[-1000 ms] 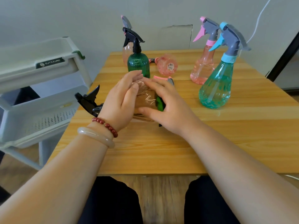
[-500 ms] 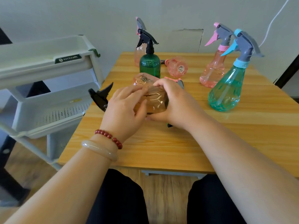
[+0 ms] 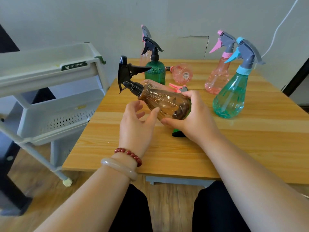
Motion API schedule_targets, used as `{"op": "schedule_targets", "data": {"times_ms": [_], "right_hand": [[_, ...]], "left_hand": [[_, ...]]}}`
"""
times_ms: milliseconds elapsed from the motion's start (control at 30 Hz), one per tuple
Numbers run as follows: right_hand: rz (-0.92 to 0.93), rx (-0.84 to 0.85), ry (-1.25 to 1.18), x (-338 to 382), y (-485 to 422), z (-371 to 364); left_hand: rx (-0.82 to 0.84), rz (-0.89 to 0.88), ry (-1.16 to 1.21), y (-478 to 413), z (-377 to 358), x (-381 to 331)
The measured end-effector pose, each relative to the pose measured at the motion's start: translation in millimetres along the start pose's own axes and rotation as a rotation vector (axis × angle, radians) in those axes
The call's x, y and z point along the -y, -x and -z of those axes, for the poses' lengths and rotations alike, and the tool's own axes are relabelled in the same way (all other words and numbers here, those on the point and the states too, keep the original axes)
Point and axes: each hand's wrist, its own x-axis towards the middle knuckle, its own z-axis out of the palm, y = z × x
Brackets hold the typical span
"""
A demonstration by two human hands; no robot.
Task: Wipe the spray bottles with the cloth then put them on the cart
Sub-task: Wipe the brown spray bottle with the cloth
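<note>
A brown clear spray bottle (image 3: 164, 104) with a black trigger head is tilted above the wooden table (image 3: 250, 139), its head pointing up-left toward the cart (image 3: 50, 67). My right hand (image 3: 192, 121) grips its base. My left hand (image 3: 136, 126) lies under its body with loose fingers, the thumb touching it. A brownish cloth (image 3: 154, 83) lies on the table just behind the bottle, partly hidden. A green bottle (image 3: 178, 133) lies under my right hand, mostly hidden.
Upright at the back stand a dark green bottle (image 3: 155, 72), a pink one (image 3: 145, 55) behind it, another pink one (image 3: 217, 76) and a teal one (image 3: 231, 99). A pink bottle (image 3: 182, 74) lies on its side. The grey cart's perforated middle tray (image 3: 63, 119) sits left of the table.
The brown bottle has risen off the table and swung its head up toward the cart. My left hand has loosened from its body and slid underneath; my right hand keeps the base.
</note>
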Motion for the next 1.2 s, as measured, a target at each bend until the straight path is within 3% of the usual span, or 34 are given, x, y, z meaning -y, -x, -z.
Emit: {"op": "schedule_targets", "data": {"times_ms": [100, 367, 633, 867, 1100, 1200], "right_hand": [[-0.009, -0.007, 0.009, 0, 2, 2], [-0.047, -0.002, -0.01, -6, 10, 7], [-0.057, -0.053, 0.047, -14, 9, 7], [0.039, -0.058, 0.196, -14, 1, -1], [-0.072, 0.266, 0.481, -14, -3, -6], [-0.051, 0.293, 0.428, -10, -6, -10]], "left_hand": [[0.081, 0.069, 0.122, -10, -9, -11], [0.082, 0.114, 0.297, -27, -20, -28], [0.14, -0.045, 0.067, -40, 11, -21], [0.219, -0.092, -0.096, -45, 16, -5], [0.103, -0.152, -0.199, -52, 19, 8], [0.083, -0.103, -0.181, -61, 26, 10]]}}
